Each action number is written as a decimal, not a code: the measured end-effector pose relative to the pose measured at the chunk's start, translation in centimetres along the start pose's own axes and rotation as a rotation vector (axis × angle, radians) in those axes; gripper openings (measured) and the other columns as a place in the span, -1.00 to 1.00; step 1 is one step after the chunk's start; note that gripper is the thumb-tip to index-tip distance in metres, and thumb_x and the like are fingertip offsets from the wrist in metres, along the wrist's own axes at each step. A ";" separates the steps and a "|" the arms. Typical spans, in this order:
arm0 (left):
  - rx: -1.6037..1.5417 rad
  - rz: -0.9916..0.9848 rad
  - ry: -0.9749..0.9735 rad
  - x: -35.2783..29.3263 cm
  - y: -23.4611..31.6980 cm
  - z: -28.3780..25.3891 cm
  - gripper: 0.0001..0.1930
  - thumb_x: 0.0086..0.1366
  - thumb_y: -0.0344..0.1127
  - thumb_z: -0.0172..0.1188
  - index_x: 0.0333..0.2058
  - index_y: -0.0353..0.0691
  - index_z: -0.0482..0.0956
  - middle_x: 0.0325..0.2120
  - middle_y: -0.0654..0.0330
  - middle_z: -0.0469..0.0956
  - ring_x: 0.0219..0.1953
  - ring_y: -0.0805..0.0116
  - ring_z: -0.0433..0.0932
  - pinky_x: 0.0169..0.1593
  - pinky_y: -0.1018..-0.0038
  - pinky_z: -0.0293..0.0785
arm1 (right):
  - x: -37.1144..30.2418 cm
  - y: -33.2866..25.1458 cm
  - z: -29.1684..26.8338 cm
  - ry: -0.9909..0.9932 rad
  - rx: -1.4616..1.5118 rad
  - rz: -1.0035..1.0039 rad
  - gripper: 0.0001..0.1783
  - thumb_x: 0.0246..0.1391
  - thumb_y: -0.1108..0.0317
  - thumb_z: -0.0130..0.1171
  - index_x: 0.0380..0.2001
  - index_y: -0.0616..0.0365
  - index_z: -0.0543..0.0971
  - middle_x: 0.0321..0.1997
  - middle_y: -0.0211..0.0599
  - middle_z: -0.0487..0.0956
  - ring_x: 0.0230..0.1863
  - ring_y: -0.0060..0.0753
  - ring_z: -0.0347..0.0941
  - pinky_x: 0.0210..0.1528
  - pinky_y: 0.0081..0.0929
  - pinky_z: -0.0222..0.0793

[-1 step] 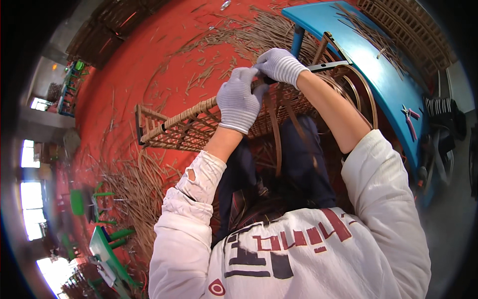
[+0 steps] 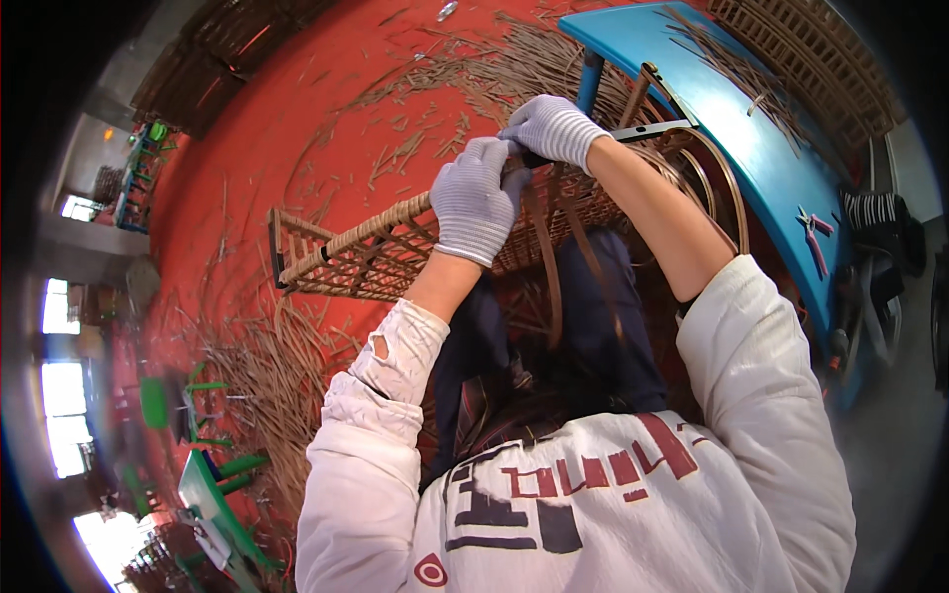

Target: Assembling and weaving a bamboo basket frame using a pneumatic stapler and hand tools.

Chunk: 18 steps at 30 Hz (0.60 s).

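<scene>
A brown woven rattan frame (image 2: 368, 265) lies across in front of me, over my knees. Its upper rail (image 2: 390, 213) is wrapped in tan strip on the left; dark bare rail shows between my hands. My left hand (image 2: 474, 198), in a grey-white striped glove, is closed around that rail at the end of the wrapping. Close beside it, my right hand (image 2: 556, 130), gloved alike, has its fingers bent and pressed onto the rail, tips near the left fingers. Flat brown strips (image 2: 550, 282) hang down below my hands. My fingers hide where the strip meets the rail.
A blue table (image 2: 732, 94) on the right holds loose strips and red-handled pliers (image 2: 814, 235). Cut strips (image 2: 267, 395) litter the red floor (image 2: 247, 188). A metal bar (image 2: 652, 129) and looped strips (image 2: 736, 193) stick out by my right forearm. Green-edged furniture (image 2: 213, 499) stands lower left.
The fingers of both hands have shifted very slightly on the rail. One hanging strip has swayed a little. The frame stays put.
</scene>
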<state>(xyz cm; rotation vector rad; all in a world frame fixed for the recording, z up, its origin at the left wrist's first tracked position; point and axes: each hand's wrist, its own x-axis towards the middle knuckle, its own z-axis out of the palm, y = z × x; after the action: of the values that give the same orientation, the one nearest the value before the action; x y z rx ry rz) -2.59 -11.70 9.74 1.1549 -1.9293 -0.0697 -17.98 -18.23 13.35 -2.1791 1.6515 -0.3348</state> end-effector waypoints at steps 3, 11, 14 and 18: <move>0.020 0.054 -0.056 0.2 -0.7 0.5 -0.76 0.07 -0.28 0.36 -0.25 -0.10 0.61 -0.33 0.10 0.60 -0.34 0.09 0.61 -0.29 0.28 0.51 | 0.4 0.3 0.7 -0.006 -0.055 0.038 -0.66 0.13 0.09 0.16 -0.23 0.12 0.68 -0.34 -0.13 0.65 -0.29 -0.17 0.59 -0.09 -0.35 0.48; 0.099 -0.222 -0.579 2.6 -0.6 -1.0 -0.69 0.31 -0.01 0.09 -0.15 -0.03 0.64 -0.22 0.10 0.62 -0.17 0.06 0.59 -0.09 0.18 0.49 | -6.9 1.1 2.9 0.787 0.486 -0.269 -0.83 0.15 0.43 0.19 -0.24 0.28 0.64 -0.28 -0.15 0.67 -0.30 -0.41 0.61 -0.18 -0.51 0.50; 0.053 -0.262 -0.669 3.5 -1.1 -1.1 -0.69 0.32 -0.02 0.07 -0.16 -0.03 0.64 -0.28 0.09 0.63 -0.18 0.05 0.59 -0.09 0.19 0.48 | -8.9 0.7 4.3 0.489 0.361 -0.019 -0.81 0.14 0.34 0.22 -0.25 0.22 0.65 -0.34 0.00 0.63 -0.31 -0.12 0.61 -0.20 -0.36 0.49; -0.037 -0.307 -0.796 4.2 -1.6 -0.8 -0.67 0.33 0.00 0.01 -0.20 -0.05 0.65 -0.34 0.08 0.64 -0.21 0.04 0.59 -0.11 0.18 0.46 | -8.1 0.1 6.5 0.332 0.453 0.157 -0.73 0.17 0.23 0.19 -0.21 0.21 0.65 -0.42 0.00 0.62 -0.43 -0.19 0.56 -0.28 -0.37 0.45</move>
<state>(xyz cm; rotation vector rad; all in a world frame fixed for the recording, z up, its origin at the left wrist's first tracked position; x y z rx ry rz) -1.75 -15.47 12.19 1.5339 -2.3708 -0.8360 -17.64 -9.43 7.85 -1.7120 1.6933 -0.9635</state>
